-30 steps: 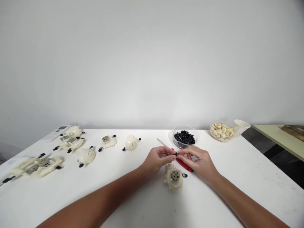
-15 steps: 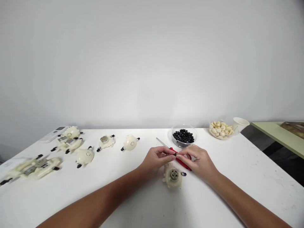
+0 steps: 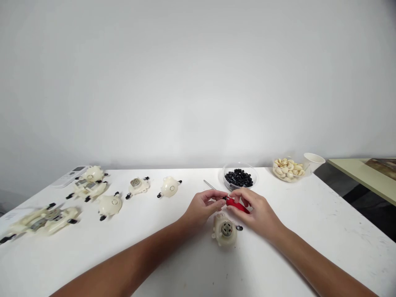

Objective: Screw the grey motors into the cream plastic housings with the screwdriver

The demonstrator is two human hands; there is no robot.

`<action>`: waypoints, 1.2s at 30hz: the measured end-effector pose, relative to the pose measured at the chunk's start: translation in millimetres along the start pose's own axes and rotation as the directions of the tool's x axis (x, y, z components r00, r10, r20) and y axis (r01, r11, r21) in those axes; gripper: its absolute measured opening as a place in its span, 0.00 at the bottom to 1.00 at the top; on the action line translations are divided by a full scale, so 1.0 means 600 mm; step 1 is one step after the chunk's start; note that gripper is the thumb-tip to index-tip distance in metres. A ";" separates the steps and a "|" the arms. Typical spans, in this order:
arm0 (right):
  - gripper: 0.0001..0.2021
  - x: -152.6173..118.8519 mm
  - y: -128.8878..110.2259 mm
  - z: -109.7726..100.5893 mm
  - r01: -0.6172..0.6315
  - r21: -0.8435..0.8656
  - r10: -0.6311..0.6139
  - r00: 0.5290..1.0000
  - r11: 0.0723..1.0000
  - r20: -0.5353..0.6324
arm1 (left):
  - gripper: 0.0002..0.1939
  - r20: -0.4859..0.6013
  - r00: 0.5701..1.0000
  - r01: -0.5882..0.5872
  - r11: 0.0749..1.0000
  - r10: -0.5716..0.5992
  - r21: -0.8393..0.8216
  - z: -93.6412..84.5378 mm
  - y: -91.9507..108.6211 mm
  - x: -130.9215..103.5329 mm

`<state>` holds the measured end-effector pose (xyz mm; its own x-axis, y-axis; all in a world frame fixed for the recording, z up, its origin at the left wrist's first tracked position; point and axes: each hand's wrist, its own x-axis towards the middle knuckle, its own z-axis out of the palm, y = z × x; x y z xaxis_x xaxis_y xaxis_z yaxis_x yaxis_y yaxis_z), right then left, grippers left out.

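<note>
Between thumb and fingers, my left hand [image 3: 208, 206] pinches a small black part [image 3: 225, 198]. My right hand [image 3: 252, 208] is just right of it, thumb and fingertips curved over a red-handled screwdriver [image 3: 236, 205]; whether they grip anything is hard to make out. The screwdriver's metal shaft points up and left behind my left fingers. Just below my hands a cream housing with a round motor [image 3: 226, 229] sits on the white table, a black piece on its right lug. Behind my hands stands a clear bowl of small black parts [image 3: 239, 178].
On the left of the table [image 3: 148, 227] lie several cream housings [image 3: 110, 204] with black feet, and a white remote [image 3: 69, 177]. At the back right are a bowl of cream pieces [image 3: 288, 169] and a white cup [image 3: 314, 160]. A greenish surface [image 3: 359, 171] stands beyond.
My right fingertips have moved slightly apart from my left ones, uncovering more of the red handle. The black part has shifted a little left in my left fingers.
</note>
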<state>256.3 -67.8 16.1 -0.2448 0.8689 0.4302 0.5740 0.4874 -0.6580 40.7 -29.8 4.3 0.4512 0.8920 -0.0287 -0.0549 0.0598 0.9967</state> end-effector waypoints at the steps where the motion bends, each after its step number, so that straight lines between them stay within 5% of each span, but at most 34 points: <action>1: 0.06 0.000 0.002 0.001 0.025 -0.009 -0.025 1.000 1.000 -0.012 | 0.20 0.016 1.000 0.010 1.000 -0.010 -0.004 -0.001 -0.001 0.000; 16: 0.06 -0.002 0.021 0.007 0.184 -0.068 -0.192 0.970 0.981 -0.146 | 0.21 0.068 0.998 0.005 1.000 -0.004 -0.023 -0.001 0.005 0.001; 36: 0.07 0.000 0.020 0.002 0.252 -0.169 -0.275 0.953 0.953 -0.125 | 0.15 0.060 0.998 0.036 0.999 -0.036 0.002 -0.002 -0.001 0.001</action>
<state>262.2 -61.7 7.3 -0.2931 0.6836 0.6684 0.6172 0.6692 -0.4138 40.2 -28.8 3.5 0.5056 0.8607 -0.0595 -0.0367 0.0904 0.9952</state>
